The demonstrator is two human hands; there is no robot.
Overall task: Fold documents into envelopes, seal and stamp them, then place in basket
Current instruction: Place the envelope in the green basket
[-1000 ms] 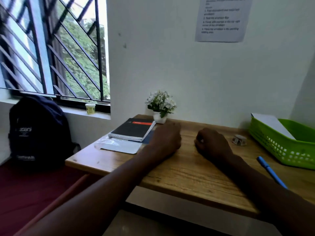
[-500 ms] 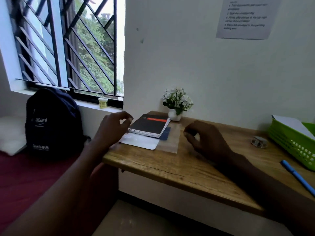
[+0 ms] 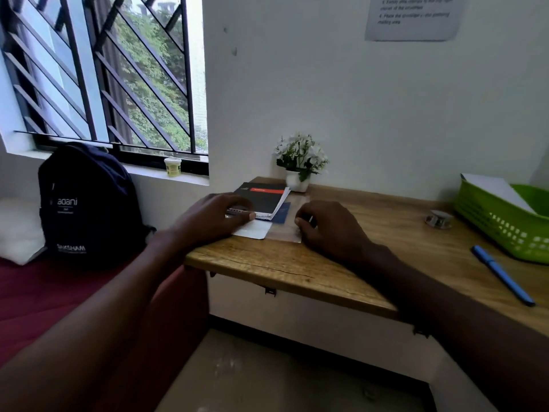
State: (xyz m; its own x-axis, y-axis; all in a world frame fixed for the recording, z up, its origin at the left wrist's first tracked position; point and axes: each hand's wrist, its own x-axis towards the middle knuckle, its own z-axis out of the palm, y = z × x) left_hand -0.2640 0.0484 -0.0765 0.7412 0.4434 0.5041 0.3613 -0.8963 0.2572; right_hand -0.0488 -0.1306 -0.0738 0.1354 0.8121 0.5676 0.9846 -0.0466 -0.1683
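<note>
Left hand: fingers curled on the near edge of the black notebook, which is laid over white paper at the desk corner. Right hand: fingers curled, a clear sleeve edge apparently pinched. Green basket is set far right, paper inside.

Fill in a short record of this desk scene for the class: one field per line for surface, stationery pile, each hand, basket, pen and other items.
surface: wooden desk against a white wall
pile: black notebook lying on papers at the desk's left end
left hand: on the notebook's near edge, fingers curled
right hand: beside the papers, fingers curled; grip unclear
basket: green, far right, white sheet inside
pen: blue, near the basket
other: potted flowers, small tape dispenser
</note>
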